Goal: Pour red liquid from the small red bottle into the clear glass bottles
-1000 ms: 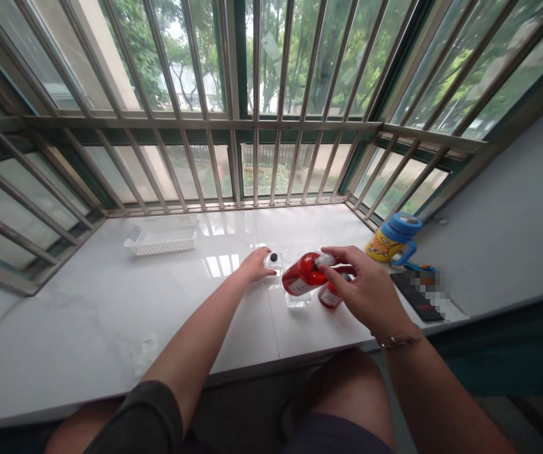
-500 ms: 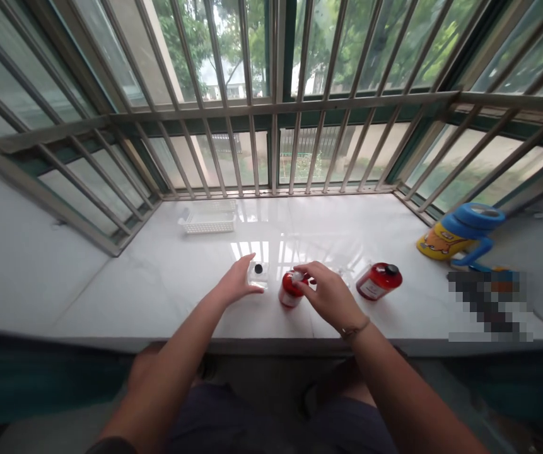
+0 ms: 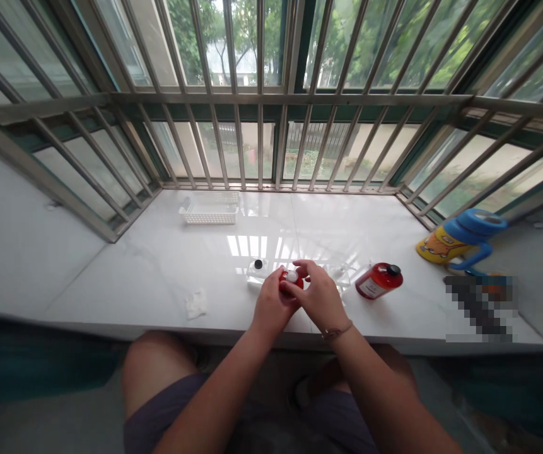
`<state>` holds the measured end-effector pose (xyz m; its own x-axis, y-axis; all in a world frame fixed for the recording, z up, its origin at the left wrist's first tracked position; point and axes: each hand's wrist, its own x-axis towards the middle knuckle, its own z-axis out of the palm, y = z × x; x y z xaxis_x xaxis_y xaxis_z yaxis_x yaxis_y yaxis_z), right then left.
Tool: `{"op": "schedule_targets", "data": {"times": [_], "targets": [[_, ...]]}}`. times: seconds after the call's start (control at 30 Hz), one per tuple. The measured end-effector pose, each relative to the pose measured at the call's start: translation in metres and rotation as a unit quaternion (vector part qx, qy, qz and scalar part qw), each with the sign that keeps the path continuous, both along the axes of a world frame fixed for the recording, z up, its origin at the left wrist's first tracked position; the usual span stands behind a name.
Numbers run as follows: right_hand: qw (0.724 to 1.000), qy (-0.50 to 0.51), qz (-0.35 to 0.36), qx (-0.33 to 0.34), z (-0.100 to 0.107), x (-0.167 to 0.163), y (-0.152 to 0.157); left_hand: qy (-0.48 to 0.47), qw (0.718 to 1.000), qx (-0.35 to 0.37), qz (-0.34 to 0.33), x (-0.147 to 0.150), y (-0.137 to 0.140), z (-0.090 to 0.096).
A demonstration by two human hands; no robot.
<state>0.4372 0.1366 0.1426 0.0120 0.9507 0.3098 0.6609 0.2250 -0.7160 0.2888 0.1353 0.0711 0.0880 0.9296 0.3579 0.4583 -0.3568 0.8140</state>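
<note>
A small red bottle (image 3: 300, 284) with a whitish cap (image 3: 292, 276) stands near the counter's front edge. My left hand (image 3: 271, 304) is wrapped round its left side, closed on it and hiding most of its body. From the right, my right hand (image 3: 322, 293) curls its thumb and fingers about the bottle's top, beside the cap. Just left of the bottle is a clear container (image 3: 256, 277) with a black cap. To the right, a larger red bottle (image 3: 376, 282) with a black cap and a white label stands apart from my hands.
A white crumpled tissue (image 3: 196, 304) lies left of my hands. Behind it is a white perforated basket (image 3: 209, 217). Some clear item (image 3: 340, 272) sits beyond my right hand. A blue and yellow mug (image 3: 455, 238) stands far right, near a pixelated object. Metal bars (image 3: 280, 99) line the window.
My left hand has left the clear container, moved right and closed round the small red bottle. My right hand has stayed at the bottle's top. The tissue has come into sight.
</note>
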Motion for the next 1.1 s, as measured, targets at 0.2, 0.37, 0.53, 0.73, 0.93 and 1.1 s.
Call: {"op": "schedule_targets", "data": {"times": [0.2,0.37,0.53,0.73,0.93,1.1], "targets": [[0.997,0.076,-0.008,-0.008,-0.005,0.005,-0.005,-0.021,1.000,0.001,0.018,0.008,0.007,0.000],[0.993,0.100,0.054,-0.011,-0.012,0.010,-0.007,-0.020,1.000,-0.009,0.010,0.006,0.006,-0.001],[0.990,0.137,0.022,0.009,-0.021,0.001,-0.016,-0.023,0.999,-0.027,0.010,0.007,0.006,0.000],[0.985,0.163,0.054,-0.002,-0.032,-0.002,-0.021,-0.008,0.999,-0.029,0.015,0.006,0.006,0.000],[0.971,0.228,0.069,-0.040,-0.039,-0.005,-0.023,-0.017,1.000,-0.022,0.014,0.007,0.006,-0.001],[0.968,0.246,0.040,0.002,-0.039,-0.007,-0.024,-0.026,0.999,-0.020,0.014,0.008,0.005,0.001]]}}
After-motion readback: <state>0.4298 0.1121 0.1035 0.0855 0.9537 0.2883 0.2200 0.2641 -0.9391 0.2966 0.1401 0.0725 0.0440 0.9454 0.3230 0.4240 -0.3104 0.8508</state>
